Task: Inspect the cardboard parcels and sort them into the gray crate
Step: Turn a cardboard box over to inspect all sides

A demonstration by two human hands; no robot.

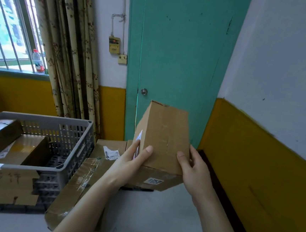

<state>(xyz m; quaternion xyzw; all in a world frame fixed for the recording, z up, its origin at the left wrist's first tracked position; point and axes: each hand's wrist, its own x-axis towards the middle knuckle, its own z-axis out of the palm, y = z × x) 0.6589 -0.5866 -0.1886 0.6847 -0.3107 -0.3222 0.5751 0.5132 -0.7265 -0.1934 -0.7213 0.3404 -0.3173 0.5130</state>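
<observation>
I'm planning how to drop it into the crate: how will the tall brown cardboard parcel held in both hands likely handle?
The tall brown cardboard parcel looks stiff: its faces stay flat under the grip of the left hand and right hand. Probably fairly light, since it is held up by its lower end. Being tall and narrow, it may tip if stood upright in the gray plastic crate.

Left hand [132, 160], right hand [193, 165] raised, fingers curled, gripping.

cardboard parcel [163, 135]: brown, taped, tilted, held aloft. gray crate [69, 132]: slatted plastic, left, containing two parcels [7, 140]. more parcels [88, 169] stacked alongside.
</observation>
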